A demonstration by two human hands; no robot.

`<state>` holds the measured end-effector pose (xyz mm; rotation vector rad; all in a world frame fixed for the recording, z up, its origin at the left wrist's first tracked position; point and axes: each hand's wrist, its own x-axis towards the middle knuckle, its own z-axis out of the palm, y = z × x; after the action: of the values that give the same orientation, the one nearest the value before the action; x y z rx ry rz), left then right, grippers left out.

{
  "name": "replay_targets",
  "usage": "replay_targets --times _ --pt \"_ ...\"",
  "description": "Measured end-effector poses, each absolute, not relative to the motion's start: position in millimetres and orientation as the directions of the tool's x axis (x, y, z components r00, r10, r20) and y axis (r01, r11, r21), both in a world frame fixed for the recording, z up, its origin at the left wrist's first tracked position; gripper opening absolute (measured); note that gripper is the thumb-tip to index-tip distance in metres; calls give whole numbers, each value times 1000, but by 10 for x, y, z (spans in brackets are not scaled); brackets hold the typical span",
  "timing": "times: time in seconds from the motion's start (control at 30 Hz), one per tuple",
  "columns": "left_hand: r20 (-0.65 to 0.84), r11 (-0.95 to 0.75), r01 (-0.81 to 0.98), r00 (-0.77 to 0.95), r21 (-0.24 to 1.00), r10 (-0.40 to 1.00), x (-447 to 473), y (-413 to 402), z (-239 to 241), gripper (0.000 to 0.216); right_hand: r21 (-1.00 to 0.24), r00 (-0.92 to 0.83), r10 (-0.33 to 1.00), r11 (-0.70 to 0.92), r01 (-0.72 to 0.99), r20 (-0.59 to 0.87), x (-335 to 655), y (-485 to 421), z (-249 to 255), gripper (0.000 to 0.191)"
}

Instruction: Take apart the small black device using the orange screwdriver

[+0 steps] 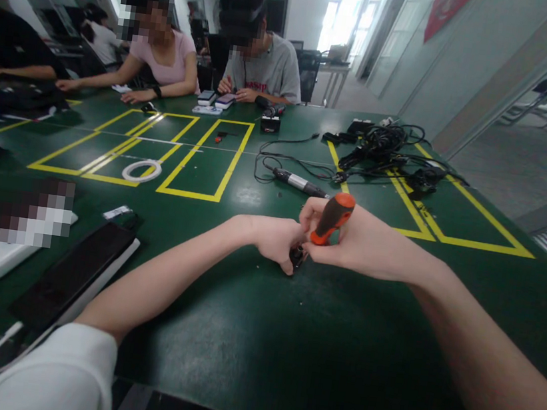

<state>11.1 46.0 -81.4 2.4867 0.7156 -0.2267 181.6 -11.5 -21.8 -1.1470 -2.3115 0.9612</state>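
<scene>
My right hand [354, 239] grips a screwdriver with an orange and dark grey handle [335, 218]. The handle leans up and to the right, and its lower end lies close to a small dark part [296, 255]. That part is pinched in the fingers of my left hand [279, 239]; its exact kind is too small to make out. Both hands meet just above the table, fingers nearly touching. The tip of the screwdriver is hidden by my fingers. Just beyond my hands lies a silver and black pen-shaped electric tool [299, 183] with a cable.
The green table [216, 332] carries yellow tape rectangles. Tangled black cables [387, 146] lie at the back right, a white ring [141, 171] at mid-left. A black phone-like device [77, 273] with a white cable is beside my left forearm. Several people sit across the table.
</scene>
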Motion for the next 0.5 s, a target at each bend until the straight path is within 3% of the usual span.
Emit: replay_targets --times 0.2,0.5 --pt "-277 -720 518 855 462 438 94 491 -879 26 -698 -645 764 479 532 32 1792 -120 -230 5" --pt "-283 -715 531 847 454 449 116 453 -816 30 -730 -641 767 461 505 41 1800 -107 -252 16"
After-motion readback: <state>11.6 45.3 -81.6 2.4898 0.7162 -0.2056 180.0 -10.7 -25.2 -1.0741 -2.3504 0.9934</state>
